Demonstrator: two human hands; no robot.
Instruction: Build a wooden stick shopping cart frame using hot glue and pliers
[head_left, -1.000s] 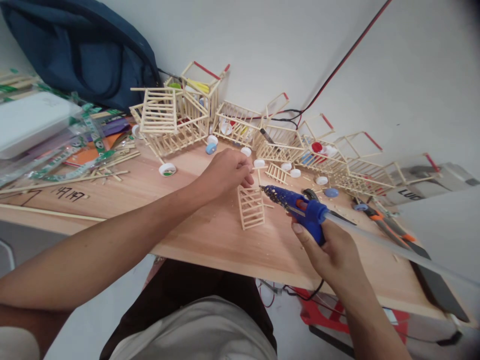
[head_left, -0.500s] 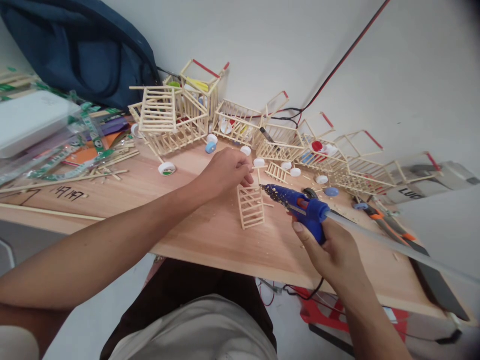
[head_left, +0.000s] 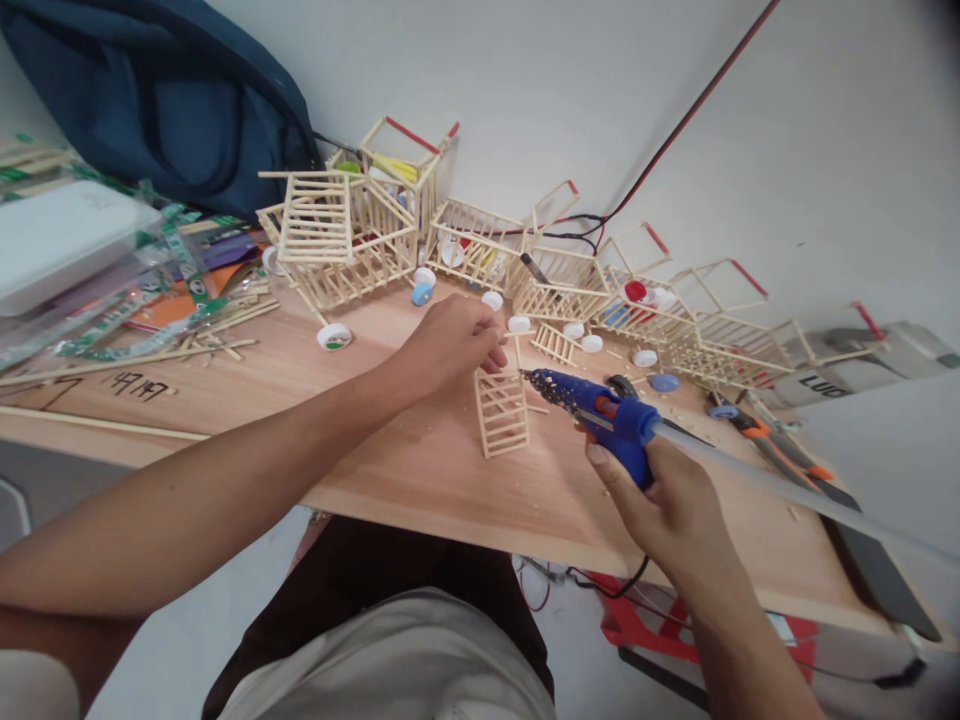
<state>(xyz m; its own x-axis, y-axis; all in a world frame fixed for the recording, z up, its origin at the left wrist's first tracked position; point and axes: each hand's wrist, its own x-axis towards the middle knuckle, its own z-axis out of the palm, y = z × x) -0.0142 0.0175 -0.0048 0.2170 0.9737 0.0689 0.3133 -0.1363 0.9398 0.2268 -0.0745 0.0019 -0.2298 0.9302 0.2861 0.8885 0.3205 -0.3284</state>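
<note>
My right hand (head_left: 667,510) is wrapped round the handle of a blue hot glue gun (head_left: 619,420), with a long clear glue stick (head_left: 757,475) coming out of its back. The gun's dirty nozzle points left and is at the upper right corner of a small ladder-like frame of wooden sticks (head_left: 504,415). My left hand (head_left: 461,340) is closed, fingertips pinching the top end of that frame. The exact grip is partly hidden behind the fingers. One stick rises above the frame's upper right corner, close to the nozzle.
Several little stick-built carts (head_left: 472,235) line the wall, some holding bottle caps. White and blue caps (head_left: 664,383) lie before them. Plastic-wrapped sticks and a white box (head_left: 67,240) are at left, near a blue bag (head_left: 172,110). Orange-and-black pliers (head_left: 780,455) lie right.
</note>
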